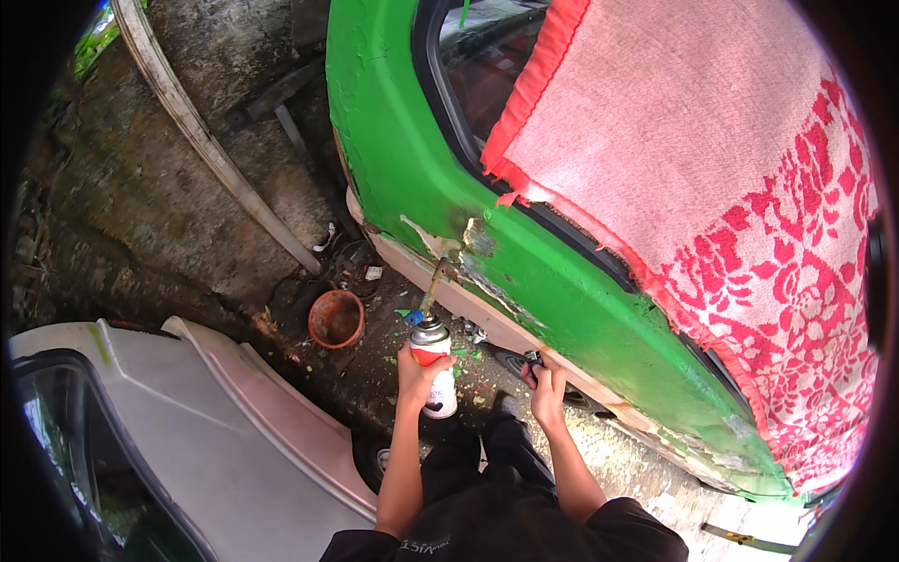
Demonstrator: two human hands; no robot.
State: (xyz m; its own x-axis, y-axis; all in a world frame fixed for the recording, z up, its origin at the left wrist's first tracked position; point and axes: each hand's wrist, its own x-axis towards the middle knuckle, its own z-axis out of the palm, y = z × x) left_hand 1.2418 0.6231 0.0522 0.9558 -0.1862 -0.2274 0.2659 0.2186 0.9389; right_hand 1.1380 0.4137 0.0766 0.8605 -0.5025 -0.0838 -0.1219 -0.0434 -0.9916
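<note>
Black shirt (487, 525) closest, bottom edge. Left hand (419, 373) wraps the white-and-red can (438, 400) upright between the two cars, probably for aim: its brass nozzle (432, 290) angles toward the green car (562, 290), near the chipped patch (479, 237); tip contact unclear to me. Right hand (548, 389) pinches a small dark object (533, 358), kind unclear, likely kept apart for free movement. Tight lane: pale car (253, 450) and terracotta pot (313, 321) crowd the left, green sill the right.
</note>
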